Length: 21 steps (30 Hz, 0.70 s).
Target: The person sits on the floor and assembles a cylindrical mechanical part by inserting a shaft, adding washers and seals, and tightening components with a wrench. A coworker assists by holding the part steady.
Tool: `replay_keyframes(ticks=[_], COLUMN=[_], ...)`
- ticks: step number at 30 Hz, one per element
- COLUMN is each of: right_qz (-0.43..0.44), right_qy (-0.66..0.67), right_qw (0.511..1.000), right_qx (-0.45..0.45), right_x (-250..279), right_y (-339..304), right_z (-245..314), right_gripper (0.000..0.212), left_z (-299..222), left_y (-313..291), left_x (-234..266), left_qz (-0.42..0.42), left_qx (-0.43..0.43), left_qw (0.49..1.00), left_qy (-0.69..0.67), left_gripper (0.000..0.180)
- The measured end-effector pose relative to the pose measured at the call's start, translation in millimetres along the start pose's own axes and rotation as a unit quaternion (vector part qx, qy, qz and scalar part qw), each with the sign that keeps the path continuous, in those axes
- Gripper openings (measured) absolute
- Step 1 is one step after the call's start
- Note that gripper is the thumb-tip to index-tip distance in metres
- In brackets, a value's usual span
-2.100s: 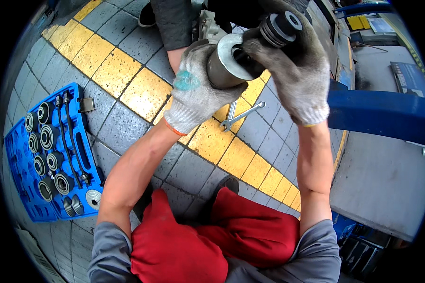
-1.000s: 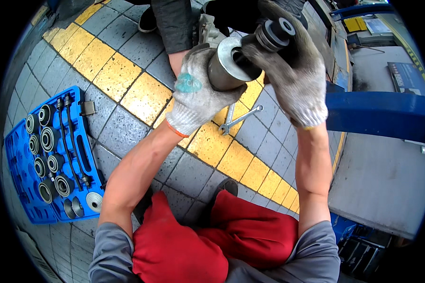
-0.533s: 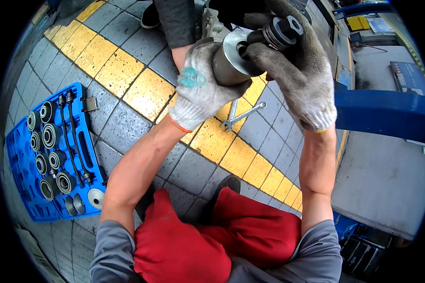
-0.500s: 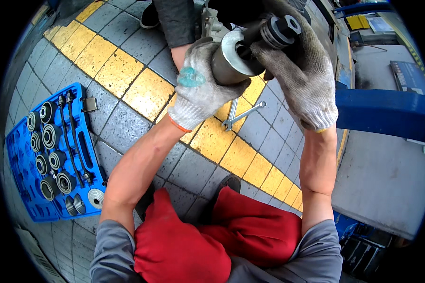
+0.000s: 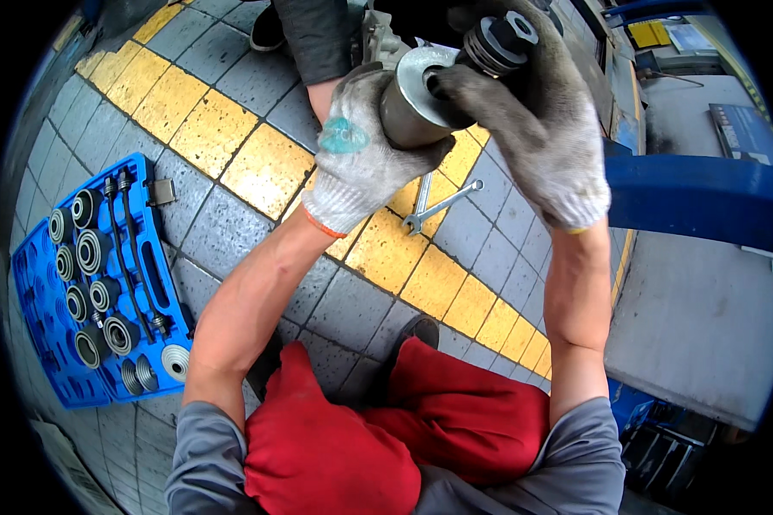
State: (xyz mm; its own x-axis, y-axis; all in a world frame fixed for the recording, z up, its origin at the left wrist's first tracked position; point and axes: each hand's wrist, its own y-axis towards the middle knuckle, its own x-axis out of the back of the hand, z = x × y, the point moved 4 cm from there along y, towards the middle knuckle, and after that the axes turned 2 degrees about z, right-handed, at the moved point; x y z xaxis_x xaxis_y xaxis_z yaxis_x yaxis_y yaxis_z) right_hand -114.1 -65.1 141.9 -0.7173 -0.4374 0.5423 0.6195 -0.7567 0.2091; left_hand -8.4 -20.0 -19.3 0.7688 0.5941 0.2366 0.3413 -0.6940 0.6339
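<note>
Both my hands wear soiled white knit gloves and are raised at the top of the view. My left hand (image 5: 352,142) is wrapped round a hollow grey metal sleeve (image 5: 398,116), its open end tilted up toward me. In my right hand (image 5: 545,129) is a dark bolt with a hex head and stacked washers (image 5: 500,45); its shaft is largely hidden by the glove. A gloved finger or thumb of this hand reaches to the mouth of the sleeve. Two combination wrenches (image 5: 442,209) lie on the floor below the hands.
An open blue tool case (image 5: 159,283) with round metal cups (image 5: 94,251) and two threaded rods (image 5: 127,240) lies at left. Another person's leg (image 5: 313,39) and a metal casting (image 5: 382,39) are at the top. A blue beam (image 5: 696,199) crosses the grey surface at right.
My right hand and the bolt have shifted slightly left and up, and its finger or thumb now sits at the sleeve's mouth. My left hand still grips the sleeve.
</note>
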Motion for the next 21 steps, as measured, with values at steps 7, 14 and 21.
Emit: replay_keyframes(ticks=[7,14,21], right_qz=[-0.009,-0.035,0.001], right_qy=[-0.081,-0.106,-0.104], right_qw=[0.996,0.994,0.994], right_qx=[-0.021,0.006,0.017], right_x=[2,-8,4], right_y=[-2,1,4], right_z=[22,11,-3], right_gripper=[0.059,0.065,0.066], left_z=[2,2,2], left_y=[3,5,6], left_x=[-1,-2,-3], left_qz=[0.013,0.035,0.024], left_qx=[0.033,0.034,0.007], left_qw=[0.999,0.997,0.999], left_qy=[-0.039,-0.064,-0.033], left_gripper=[0.082,0.081,0.083])
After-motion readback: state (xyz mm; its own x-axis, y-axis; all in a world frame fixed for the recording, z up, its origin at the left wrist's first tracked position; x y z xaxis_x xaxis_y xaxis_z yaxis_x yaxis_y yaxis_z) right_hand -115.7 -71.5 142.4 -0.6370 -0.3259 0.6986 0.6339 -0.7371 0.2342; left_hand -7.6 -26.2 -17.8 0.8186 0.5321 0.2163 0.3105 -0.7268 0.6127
